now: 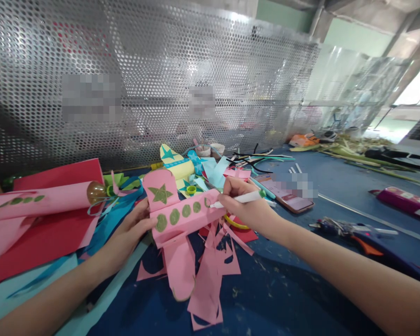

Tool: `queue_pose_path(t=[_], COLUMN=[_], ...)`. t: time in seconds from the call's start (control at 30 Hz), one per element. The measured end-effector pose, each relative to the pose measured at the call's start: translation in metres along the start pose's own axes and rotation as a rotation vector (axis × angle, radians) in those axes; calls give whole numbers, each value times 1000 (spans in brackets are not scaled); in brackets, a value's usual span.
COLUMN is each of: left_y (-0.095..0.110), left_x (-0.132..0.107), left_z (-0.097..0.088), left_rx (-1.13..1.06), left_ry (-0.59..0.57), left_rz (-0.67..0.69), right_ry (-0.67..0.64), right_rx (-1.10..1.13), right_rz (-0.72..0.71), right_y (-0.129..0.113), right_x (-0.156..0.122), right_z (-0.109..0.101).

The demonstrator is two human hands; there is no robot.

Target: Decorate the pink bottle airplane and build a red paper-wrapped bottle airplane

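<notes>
A pink paper airplane (178, 228) is in front of me, with a green star on its upper wing and a row of green dots along its body. My left hand (136, 223) grips its left end, thumb lying on the paper. My right hand (252, 215) is closed around a white marker pen (250, 198), whose tip meets the right end of the body at a green outlined circle. Beneath the airplane lie pink paper scraps (206, 284), some with curved cutouts.
On the left, a pink paper-wrapped bottle (56, 198) rests on red paper (28, 247). Behind are a yellow paper plane (178, 165) and blue scraps (215, 170). Right: a smartphone (287, 193), a glue gun (367, 245), a purple package (406, 203). A perforated metal screen (154, 93) stands behind.
</notes>
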State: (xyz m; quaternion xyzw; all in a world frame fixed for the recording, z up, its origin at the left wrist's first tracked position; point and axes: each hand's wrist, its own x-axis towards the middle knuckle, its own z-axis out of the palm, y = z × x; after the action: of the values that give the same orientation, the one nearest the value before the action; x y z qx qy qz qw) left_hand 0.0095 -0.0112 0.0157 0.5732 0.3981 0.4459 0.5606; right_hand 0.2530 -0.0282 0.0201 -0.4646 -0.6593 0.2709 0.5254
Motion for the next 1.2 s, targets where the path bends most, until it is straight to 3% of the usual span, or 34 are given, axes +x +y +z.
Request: queue_pose_path(t=[1.2], left_y=[-6], left_x=[1], left_z=[-6], left_rx=[19], left_ry=[-20], left_rz=[2], right_ry=[7], right_rx=[14], right_rz=[24], right_y=[0], right_x=[2], right_z=[-1])
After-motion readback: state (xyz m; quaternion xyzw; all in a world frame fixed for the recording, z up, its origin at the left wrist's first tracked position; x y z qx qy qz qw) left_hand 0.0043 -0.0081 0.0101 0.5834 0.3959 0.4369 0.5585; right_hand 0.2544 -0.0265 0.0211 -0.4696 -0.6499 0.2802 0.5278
